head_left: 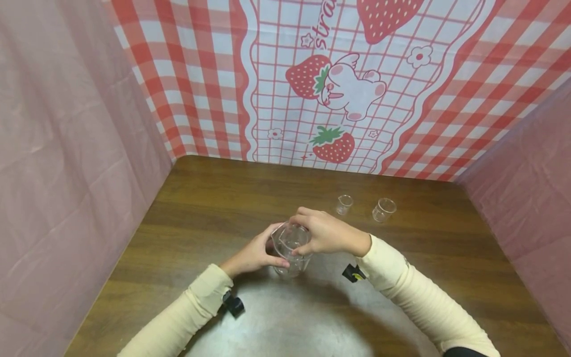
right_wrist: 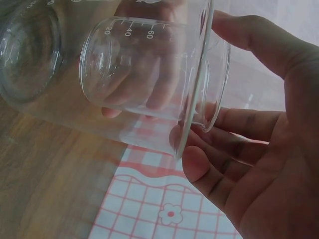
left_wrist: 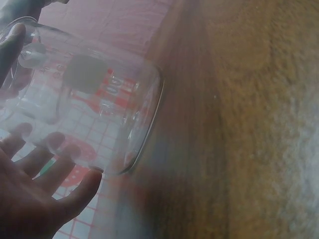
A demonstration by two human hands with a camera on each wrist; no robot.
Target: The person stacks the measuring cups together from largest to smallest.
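Observation:
Near the middle of the table, my left hand (head_left: 256,255) grips a large glass beaker (head_left: 296,267) round its side. Inside it sits a smaller glass beaker (right_wrist: 134,64) with white graduation marks, its rim sticking out past the large one's rim in the right wrist view. My right hand (head_left: 327,230) holds this smaller beaker by the rim, thumb on one side and fingers on the other. The left wrist view shows the large beaker's base edge (left_wrist: 158,109) above the wood. Whether the base touches the table I cannot tell.
Farther back stand two small glass beakers, a tiny one (head_left: 343,205) and a slightly bigger one (head_left: 384,210) to its right. The wooden table (head_left: 214,198) ends at a strawberry-print curtain (head_left: 285,114). Pink cloth (head_left: 80,148) hangs at both sides.

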